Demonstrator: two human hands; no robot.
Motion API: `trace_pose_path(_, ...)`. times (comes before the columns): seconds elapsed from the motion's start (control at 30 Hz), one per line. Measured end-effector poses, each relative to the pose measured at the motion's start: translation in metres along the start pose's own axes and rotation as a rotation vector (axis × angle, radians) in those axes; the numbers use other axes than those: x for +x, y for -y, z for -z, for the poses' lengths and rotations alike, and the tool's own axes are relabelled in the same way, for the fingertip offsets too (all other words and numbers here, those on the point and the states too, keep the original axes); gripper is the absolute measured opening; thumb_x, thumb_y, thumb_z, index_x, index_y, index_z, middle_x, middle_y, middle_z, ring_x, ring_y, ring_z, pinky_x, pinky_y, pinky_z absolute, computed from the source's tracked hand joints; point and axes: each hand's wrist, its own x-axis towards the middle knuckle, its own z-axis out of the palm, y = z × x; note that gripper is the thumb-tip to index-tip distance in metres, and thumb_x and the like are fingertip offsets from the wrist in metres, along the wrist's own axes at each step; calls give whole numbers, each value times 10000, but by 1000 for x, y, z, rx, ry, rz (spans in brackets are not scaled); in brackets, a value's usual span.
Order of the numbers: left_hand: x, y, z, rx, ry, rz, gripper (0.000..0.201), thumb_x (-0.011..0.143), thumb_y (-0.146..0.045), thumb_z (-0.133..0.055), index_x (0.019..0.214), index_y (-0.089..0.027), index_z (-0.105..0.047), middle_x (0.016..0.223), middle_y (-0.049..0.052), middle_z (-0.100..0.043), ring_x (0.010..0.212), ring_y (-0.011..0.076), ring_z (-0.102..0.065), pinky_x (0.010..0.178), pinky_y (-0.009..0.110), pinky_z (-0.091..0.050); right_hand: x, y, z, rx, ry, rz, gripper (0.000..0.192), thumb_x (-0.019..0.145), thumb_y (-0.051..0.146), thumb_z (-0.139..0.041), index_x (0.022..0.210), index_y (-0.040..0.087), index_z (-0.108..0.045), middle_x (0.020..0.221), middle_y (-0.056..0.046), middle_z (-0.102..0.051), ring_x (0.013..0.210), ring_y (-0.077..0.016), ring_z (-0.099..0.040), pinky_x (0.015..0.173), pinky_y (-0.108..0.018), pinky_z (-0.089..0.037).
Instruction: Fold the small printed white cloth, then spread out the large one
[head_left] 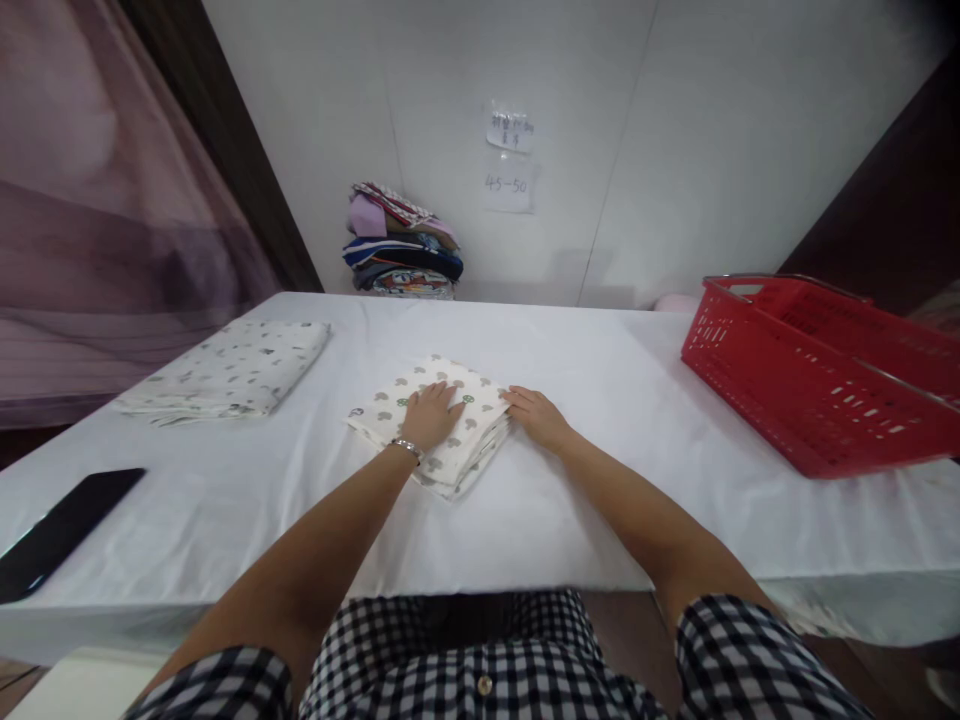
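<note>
A small folded white cloth with a grey and green print (390, 405) lies in the middle of the white-covered table (600, 380). My left hand (433, 413), with a bracelet at the wrist, rests flat on top of the cloth, fingers spread. My right hand (538, 415) lies flat against the cloth's right edge, fingers touching the fold. Neither hand grips anything.
A larger folded printed cloth (232, 366) sits at the table's left. A red plastic basket (825, 375) stands at the right. A black phone (60, 528) lies near the left front edge. A stack of folded fabrics (401, 243) rests against the far wall.
</note>
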Motion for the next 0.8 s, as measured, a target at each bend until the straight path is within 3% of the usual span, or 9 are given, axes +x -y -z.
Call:
trace_pose_path(0.1, 0, -9, 7, -36, 4, 10, 419, 893, -400, -420, 1247, -213, -546, 1411, 112, -454, 1323, 287, -357, 1076, 509, -259, -1, 2, -2, 17, -11, -22, 300, 900, 76, -449, 1055, 216, -665, 1278, -73, -594, 1281, -216, -439, 974, -399, -424)
trace_pose_path(0.2, -6, -25, 13, -130, -41, -66, 365, 883, -364, -453, 1178, -200, -592, 1339, 102, -526, 1260, 250, -431, 1061, 417, -314, 0, 3, -1, 1, -8, -27, 307, 909, 84, -438, 1080, 213, -657, 1287, -71, -587, 1281, -223, -437, 975, -399, -429)
trace_pose_path(0.33, -21, -46, 19, -293, 1, -139, 313, 864, -386, -476, 1060, -210, -645, 1062, 53, -661, 1014, 202, -576, 914, 317, -433, 2, 6, 2, -25, 15, -21, 283, 918, 110, -445, 1070, 215, -660, 1308, -72, -569, 1285, -230, -429, 984, -413, -425)
trace_pose_path(0.5, -25, -51, 24, -374, 86, -51, 272, 853, -337, -434, 867, -218, -679, 915, 16, -680, 859, 176, -611, 780, 282, -460, 10, 15, 6, -51, 30, 7, 250, 932, 152, -441, 990, 214, -677, 1345, -90, -531, 1303, -255, -401, 967, -439, -420)
trace_pose_path(0.63, -16, -38, 22, -386, 78, -38, 287, 863, -329, -417, 951, -237, -675, 996, 2, -691, 909, 176, -616, 823, 280, -463, 19, 23, 6, -109, 57, 61, 243, 938, 168, -442, 964, 209, -680, 1367, -97, -509, 1316, -253, -381, 961, -437, -414)
trace_pose_path(0.8, -8, -13, 4, -97, -31, -102, 380, 884, -352, -440, 1211, -211, -575, 1350, 82, -529, 1268, 240, -438, 1067, 413, -320, 17, 31, -1, -82, 20, 127, 213, 918, 157, -487, 947, 214, -690, 1319, -78, -558, 1301, -242, -404, 951, -416, -419)
